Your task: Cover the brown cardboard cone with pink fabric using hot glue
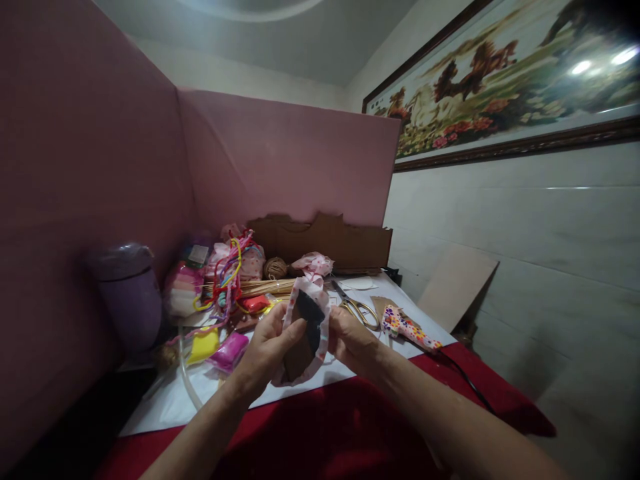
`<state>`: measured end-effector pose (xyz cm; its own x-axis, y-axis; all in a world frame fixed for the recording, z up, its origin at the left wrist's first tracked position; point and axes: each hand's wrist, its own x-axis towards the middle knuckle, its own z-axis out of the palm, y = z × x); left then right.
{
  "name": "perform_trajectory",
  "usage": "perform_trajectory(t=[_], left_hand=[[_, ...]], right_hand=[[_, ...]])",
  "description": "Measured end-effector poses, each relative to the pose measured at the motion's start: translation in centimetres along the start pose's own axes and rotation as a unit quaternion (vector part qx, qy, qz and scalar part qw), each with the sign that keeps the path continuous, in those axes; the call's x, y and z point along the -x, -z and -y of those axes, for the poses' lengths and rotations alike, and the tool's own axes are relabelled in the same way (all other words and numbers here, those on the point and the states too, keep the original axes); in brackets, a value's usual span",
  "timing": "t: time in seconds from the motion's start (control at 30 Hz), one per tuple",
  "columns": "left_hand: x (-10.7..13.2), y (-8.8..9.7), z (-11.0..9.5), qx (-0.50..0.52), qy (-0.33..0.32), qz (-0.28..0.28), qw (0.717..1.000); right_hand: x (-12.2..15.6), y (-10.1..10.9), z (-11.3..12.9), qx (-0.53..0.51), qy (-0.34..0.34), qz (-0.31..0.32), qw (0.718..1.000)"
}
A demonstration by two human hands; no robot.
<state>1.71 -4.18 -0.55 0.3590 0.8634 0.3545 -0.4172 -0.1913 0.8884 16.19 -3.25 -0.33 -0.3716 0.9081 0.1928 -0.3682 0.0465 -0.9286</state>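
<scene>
A cardboard piece (299,357) with a dark patch on its upper part is held up over the table's front edge. Pale pink fabric wraps over its rim. My left hand (273,343) grips it from the left, thumb pressed on the cardboard face. At the opposite side, my right hand (347,337) has its fingers closed on the fabric edge; the fingertips are partly hidden. Just beyond lie scissors (367,315) with gold handles. A flower-patterned glue gun (407,327) rests to the right of them.
Yellow (204,345) and magenta packets (229,351), colourful pipe cleaners (233,273), thin wooden sticks (265,288) and a twine ball (275,268) crowd the left. Torn cardboard (325,243) stands at the back. A purple bin (130,300) is far left. Red cloth (350,427) covers the front.
</scene>
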Motion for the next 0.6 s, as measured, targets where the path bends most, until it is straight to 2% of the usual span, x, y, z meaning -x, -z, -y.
perform_trajectory(t=[0.13,0.27,0.37,0.5,0.6], left_hand=[[0.13,0.08,0.13,-0.017,0.002,0.000,1.000],[0.25,0.12,0.37,-0.030,0.015,0.007,0.999],[0.19,-0.03,0.41,-0.032,0.006,-0.006,0.999],[0.13,-0.36,0.26,-0.039,-0.009,-0.032,0.999],[0.12,-0.45,0.27,-0.043,-0.014,-0.046,0.998]], right_hand=[[0.05,0.48,-0.02,-0.024,0.011,0.005,1.000],[0.35,0.72,0.02,0.037,0.036,-0.010,0.999],[0.52,0.61,-0.09,0.108,0.084,-0.036,0.990],[0.58,0.28,-0.35,0.229,0.175,-0.076,0.955],[0.58,0.09,-0.46,0.334,0.218,-0.107,0.911]])
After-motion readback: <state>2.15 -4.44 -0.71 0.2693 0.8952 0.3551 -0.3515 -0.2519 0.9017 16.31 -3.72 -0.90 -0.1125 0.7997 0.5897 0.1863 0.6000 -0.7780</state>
